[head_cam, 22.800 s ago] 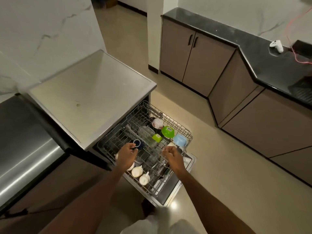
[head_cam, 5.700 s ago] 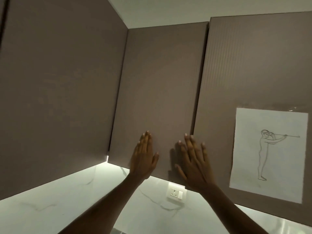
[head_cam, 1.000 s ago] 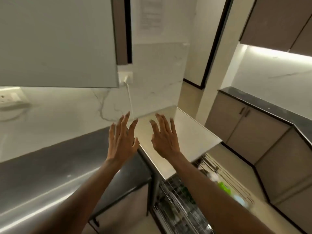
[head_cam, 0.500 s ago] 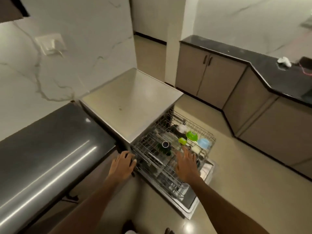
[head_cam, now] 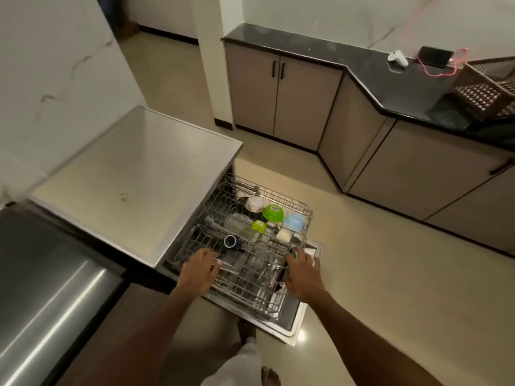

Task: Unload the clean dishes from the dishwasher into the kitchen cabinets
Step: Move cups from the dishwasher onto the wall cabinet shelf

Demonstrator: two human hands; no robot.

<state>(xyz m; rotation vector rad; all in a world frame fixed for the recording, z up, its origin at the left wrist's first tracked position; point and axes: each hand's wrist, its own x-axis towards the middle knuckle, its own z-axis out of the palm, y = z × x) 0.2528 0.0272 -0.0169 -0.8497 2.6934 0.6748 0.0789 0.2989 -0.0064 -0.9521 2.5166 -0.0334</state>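
The dishwasher's wire rack (head_cam: pixel 305 211) is pulled out over the open door (head_cam: pixel 295 319). In it sit a green bowl (head_cam: pixel 273 212), a light blue bowl (head_cam: pixel 294 221), a white patterned bowl (head_cam: pixel 255 204), a small green cup (head_cam: pixel 259 226), a dark blue mug (head_cam: pixel 232 242) and clear glassware (head_cam: pixel 237 222). My left hand (head_cam: pixel 199 270) hovers over the rack's near left part with fingers relaxed. My right hand (head_cam: pixel 302 273) hovers over the rack's near right edge, fingers spread. Neither hand holds anything.
A steel counter top (head_cam: pixel 133 176) lies left of the rack and a steel appliance (head_cam: pixel 41 296) at the near left. Beige base cabinets (head_cam: pixel 281 98) with a black counter (head_cam: pixel 376 76) run along the back and right, carrying a white controller (head_cam: pixel 398 58) and a brown basket (head_cam: pixel 487 90).
Both hands have come down from chest height to just above the rack, and my view has dropped from the wall cabinets to the open dishwasher.
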